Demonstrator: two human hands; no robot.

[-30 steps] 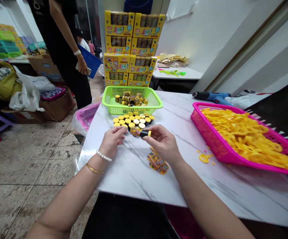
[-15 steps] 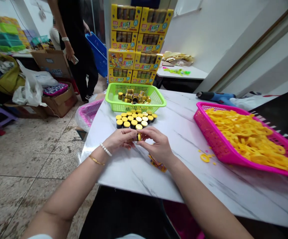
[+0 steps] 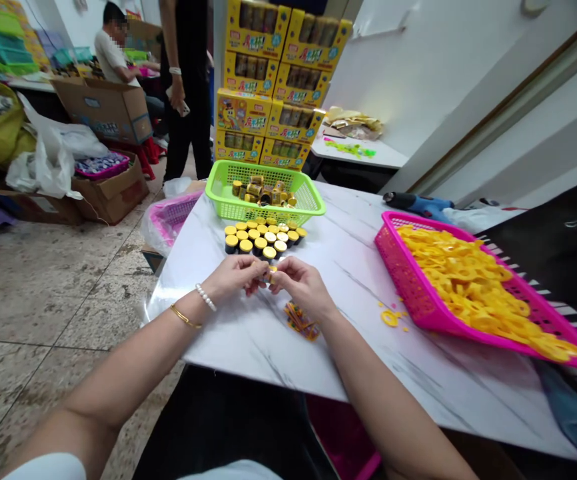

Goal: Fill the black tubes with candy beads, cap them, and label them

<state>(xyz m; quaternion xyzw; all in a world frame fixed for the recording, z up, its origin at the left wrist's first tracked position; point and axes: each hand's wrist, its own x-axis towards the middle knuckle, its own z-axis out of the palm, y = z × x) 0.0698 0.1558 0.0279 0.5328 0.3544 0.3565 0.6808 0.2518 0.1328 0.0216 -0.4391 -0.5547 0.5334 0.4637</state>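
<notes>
My left hand point(image 3: 241, 275) and my right hand point(image 3: 301, 283) meet over the white marbled table point(image 3: 268, 353), both closed on one small yellow-topped cylinder point(image 3: 270, 273) that their fingers partly cover. Just beyond them stand several dark cylinders with yellow lids point(image 3: 258, 237), packed upright in rows. Behind these, a green basket point(image 3: 266, 212) holds more small cylinders lying loosely. Near my right wrist lies a small pile of colourful printed pieces point(image 3: 300, 321).
A pink basket point(image 3: 418, 300) of yellow rings point(image 3: 458, 283) stands at the right, with a loose yellow ring point(image 3: 389, 318) beside it. Yellow boxes point(image 3: 268, 80) are stacked behind the green basket. One person point(image 3: 188, 87) stands at back left; another person point(image 3: 113, 50) sits farther off.
The view has shifted slightly, and the held cylinder now shows less between my fingers. The standing person appears farther right; the blue crate is hidden, and the seated person has come into sight.
</notes>
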